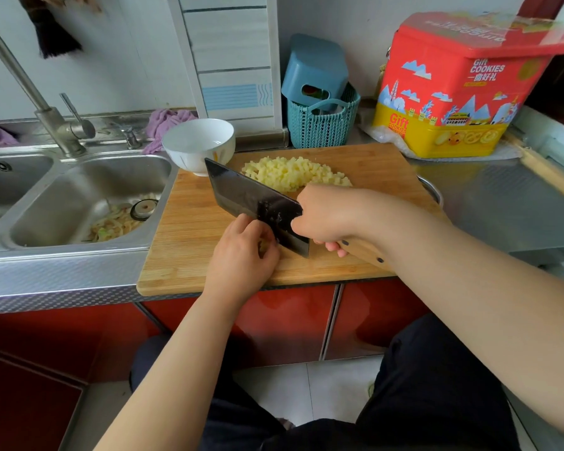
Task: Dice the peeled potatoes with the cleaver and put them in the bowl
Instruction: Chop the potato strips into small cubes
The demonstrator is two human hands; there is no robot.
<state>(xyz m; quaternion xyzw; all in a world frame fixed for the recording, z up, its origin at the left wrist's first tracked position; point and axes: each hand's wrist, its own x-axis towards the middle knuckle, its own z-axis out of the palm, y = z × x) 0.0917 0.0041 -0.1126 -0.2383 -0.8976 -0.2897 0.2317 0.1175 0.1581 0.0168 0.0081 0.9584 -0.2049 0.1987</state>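
A heap of pale yellow diced potato (290,172) lies at the back of the wooden cutting board (183,229). My right hand (326,216) grips the wooden handle of a dark cleaver (245,193), whose blade slants across the board toward the bowl. My left hand (241,255) curls its fingers over a small piece of potato (263,246) right against the blade's near end; most of that piece is hidden. A white bowl (198,143) stands at the board's back left corner, and it looks empty.
A steel double sink (79,203) with potato peelings and a tap lies left of the board. Behind the board stand a teal basket (323,125) and a red-and-yellow cookie tin (453,89). A pot rim (432,190) peeks out at the board's right edge.
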